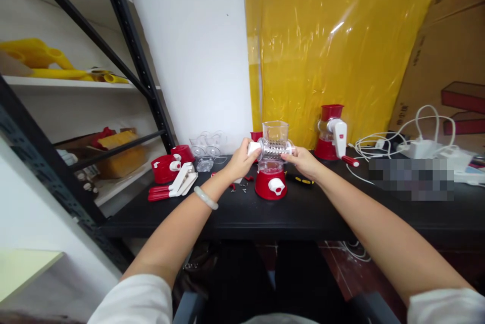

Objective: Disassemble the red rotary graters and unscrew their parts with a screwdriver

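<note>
A metal grater drum [273,149] with a white end is held level between my hands. My left hand [242,157] is closed round the white end. The fingers of my right hand [302,161] pinch the opposite end. Behind and around the drum stands a rotary grater, with a clear hopper [275,131] on top and a red base [265,186] below. A white knob [276,187] is on the front of that base. Whether the drum sits inside the clear housing or in front of it, I cannot tell.
An assembled rotary grater [330,134] stands at the back right, beside tangled white cables [382,142]. Red bases [163,170], white crank handles [184,181] and clear housings [205,149] lie at left. Small screws [243,190] and a black-and-yellow tool [300,178] are near the middle grater.
</note>
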`<state>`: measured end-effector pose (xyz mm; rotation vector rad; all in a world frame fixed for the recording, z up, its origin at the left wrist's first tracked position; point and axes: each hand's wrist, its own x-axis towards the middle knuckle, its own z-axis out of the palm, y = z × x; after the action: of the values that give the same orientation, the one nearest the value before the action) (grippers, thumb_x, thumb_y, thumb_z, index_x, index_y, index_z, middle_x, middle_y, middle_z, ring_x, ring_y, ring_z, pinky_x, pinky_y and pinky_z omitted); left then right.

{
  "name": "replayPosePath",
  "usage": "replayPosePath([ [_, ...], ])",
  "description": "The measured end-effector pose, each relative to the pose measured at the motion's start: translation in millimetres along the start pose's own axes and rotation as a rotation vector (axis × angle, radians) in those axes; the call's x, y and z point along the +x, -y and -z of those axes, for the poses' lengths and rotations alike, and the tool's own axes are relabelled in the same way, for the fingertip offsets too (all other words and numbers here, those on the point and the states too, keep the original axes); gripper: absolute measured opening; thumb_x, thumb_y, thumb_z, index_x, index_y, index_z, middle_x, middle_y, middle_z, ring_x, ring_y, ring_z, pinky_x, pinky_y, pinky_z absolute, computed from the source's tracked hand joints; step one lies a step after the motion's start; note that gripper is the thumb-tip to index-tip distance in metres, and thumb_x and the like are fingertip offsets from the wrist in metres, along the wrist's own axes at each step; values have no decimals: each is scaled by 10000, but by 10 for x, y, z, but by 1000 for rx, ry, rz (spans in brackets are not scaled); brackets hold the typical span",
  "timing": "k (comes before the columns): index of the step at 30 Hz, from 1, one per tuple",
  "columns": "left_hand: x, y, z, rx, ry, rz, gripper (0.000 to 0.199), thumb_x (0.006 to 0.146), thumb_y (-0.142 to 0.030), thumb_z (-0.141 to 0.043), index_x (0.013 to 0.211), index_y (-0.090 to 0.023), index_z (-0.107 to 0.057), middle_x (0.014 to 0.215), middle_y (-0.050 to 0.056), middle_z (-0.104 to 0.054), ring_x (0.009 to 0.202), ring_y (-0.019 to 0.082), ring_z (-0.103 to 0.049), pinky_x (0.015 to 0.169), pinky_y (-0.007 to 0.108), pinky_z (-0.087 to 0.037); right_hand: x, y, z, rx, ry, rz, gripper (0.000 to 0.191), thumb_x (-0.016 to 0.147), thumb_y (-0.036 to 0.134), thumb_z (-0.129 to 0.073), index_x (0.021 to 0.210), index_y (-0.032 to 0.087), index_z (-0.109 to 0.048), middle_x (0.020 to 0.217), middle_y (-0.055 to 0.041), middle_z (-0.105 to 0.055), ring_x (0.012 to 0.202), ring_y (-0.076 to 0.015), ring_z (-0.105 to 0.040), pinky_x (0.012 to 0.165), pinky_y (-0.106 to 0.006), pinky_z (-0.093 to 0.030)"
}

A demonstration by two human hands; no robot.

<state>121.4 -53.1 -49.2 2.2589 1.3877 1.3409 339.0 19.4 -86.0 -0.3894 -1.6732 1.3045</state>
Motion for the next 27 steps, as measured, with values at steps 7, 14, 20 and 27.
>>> replayPosePath([
  [7,-75,-21,-165,-31,-225,24,346,915,-511,-429,1026,-185,-462,811,17,-585,728,154,-541,685,271,-396,-27,-8,-71,24,-91,18,396,647,434,-798,914,153,-715,871,-68,-742,875,-215,-675,921,-386,-463],
  [14,-12,-6,-40,-46,-49,23,351,899,-526,-437,988,-188,-470,727,-12,-549,679,142,-520,664,261,-397,-24,3,-81,-11,-126,11,435,601,471,-811,873,144,-718,828,-69,-739,826,-223,-679,883,-394,-475],
  [20,-61,-11,-141,-31,-208,33,355,913,-520,-414,1030,-190,-476,788,6,-574,708,150,-532,679,272,-398,-34,-4,-94,-57,-152,11,436,603,504,-798,862,161,-721,823,-70,-743,842,-248,-685,883,-419,-487],
  [27,-13,10,-41,-46,-59,21,352,903,-529,-427,998,-194,-481,714,-23,-536,664,136,-511,661,257,-400,-45,-3,-118,-45,-166,9,448,600,496,-804,890,164,-725,887,-86,-753,858,-254,-689,876,-411,-497],
])
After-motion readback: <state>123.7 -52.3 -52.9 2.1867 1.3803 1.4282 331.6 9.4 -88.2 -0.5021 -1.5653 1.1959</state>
